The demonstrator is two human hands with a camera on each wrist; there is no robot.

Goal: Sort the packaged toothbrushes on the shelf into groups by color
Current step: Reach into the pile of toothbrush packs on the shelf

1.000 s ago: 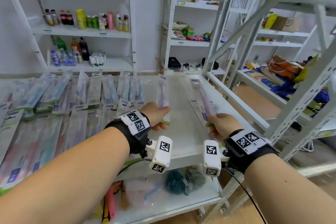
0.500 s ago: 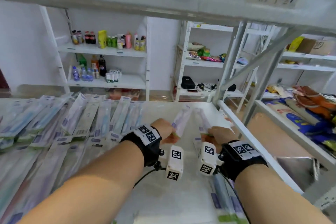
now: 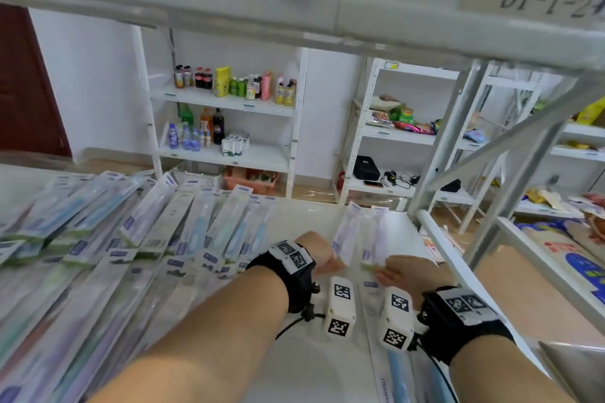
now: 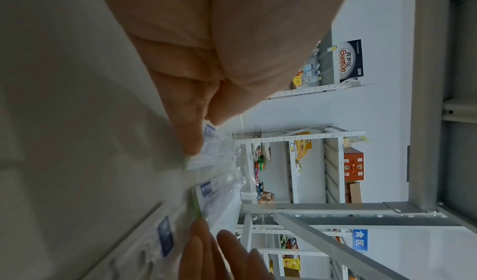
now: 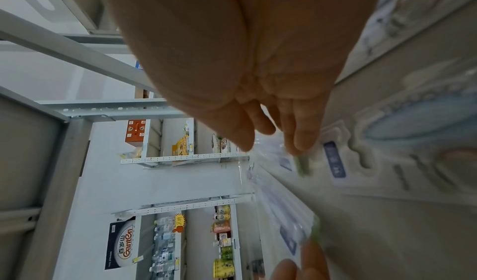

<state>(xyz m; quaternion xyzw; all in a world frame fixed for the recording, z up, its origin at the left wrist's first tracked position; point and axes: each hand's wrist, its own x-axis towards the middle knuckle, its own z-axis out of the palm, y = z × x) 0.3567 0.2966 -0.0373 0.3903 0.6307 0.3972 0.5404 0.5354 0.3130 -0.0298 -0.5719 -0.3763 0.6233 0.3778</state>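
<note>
A person stood at a white shelf (image 3: 294,216), both forearms reaching forward. The left hand (image 3: 319,250) pinched the near end of a pale purple packaged toothbrush (image 3: 344,239), thumb pressed against fingertips (image 4: 192,141) on the pack's lower edge; the pack's far end pointed away toward the back of the shelf. Just to the right, a second purple packaged toothbrush (image 3: 373,240) lay on the shelf, roughly parallel to the first. The right hand (image 3: 404,275) was at its near end with fingers (image 5: 299,137) extended and loose, not curled around it; the wrist view was blurred, so whether the fingertips touched the pack could not be told. More packs lay along the right front edge of the shelf under the right wrist, one with a blue toothbrush (image 3: 394,373). The left half of the shelf was covered with a large overlapping spread of packaged toothbrushes (image 3: 157,232), mostly blue and green near the back.
</note>
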